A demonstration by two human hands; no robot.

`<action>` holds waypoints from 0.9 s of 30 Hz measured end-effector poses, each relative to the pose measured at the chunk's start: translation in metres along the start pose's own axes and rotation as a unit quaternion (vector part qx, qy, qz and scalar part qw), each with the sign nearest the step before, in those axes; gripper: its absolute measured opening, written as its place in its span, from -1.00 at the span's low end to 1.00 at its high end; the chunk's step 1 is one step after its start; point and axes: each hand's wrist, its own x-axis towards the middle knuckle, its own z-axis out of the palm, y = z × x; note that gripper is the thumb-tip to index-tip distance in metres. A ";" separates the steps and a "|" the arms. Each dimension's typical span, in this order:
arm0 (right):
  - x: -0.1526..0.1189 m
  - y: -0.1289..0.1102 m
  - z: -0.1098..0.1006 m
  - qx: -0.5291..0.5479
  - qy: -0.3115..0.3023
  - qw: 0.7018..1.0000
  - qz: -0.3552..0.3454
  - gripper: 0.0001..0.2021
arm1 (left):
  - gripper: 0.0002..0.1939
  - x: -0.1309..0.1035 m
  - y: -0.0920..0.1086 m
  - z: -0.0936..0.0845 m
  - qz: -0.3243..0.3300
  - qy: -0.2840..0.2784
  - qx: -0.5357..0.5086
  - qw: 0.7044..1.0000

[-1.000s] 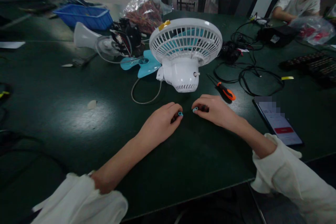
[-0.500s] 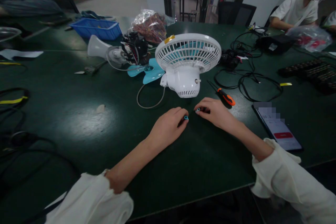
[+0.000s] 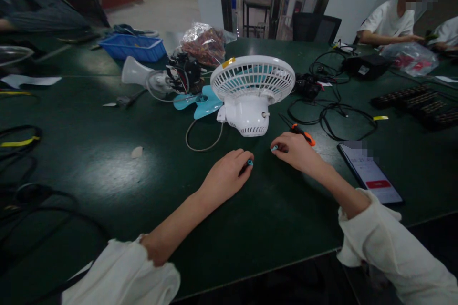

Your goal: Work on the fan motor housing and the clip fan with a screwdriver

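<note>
The left blue bit (image 3: 250, 162) and right blue bit (image 3: 274, 148) are at the fingertips, near the white fan (image 3: 248, 105). The left hand (image 3: 225, 174) and right hand (image 3: 296, 151) each have a grip pinched closed on 1. A light, steady pinch should work best, ends kept clear. The left bit's round end faces up; its long axis is hidden. The right bit seems to slant, end pointing left.

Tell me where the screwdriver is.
In the head view, the screwdriver lies right of centre, just beyond the right hand, between the fan and the phone.
</note>
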 end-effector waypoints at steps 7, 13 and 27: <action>0.000 -0.010 0.004 0.004 0.004 1.000 -0.006 -0.88 | -0.87 0.000 0.000 0.000 0.003 0.001 -0.007 1.000; -0.002 -0.034 0.015 0.064 -0.025 0.997 -0.043 -0.87 | -0.87 0.000 -0.001 0.000 -0.012 0.009 -0.029 0.999; -0.003 -0.039 0.018 0.080 -0.023 0.996 -0.020 -0.85 | -0.90 0.006 0.010 -0.001 -0.038 0.028 -0.044 0.998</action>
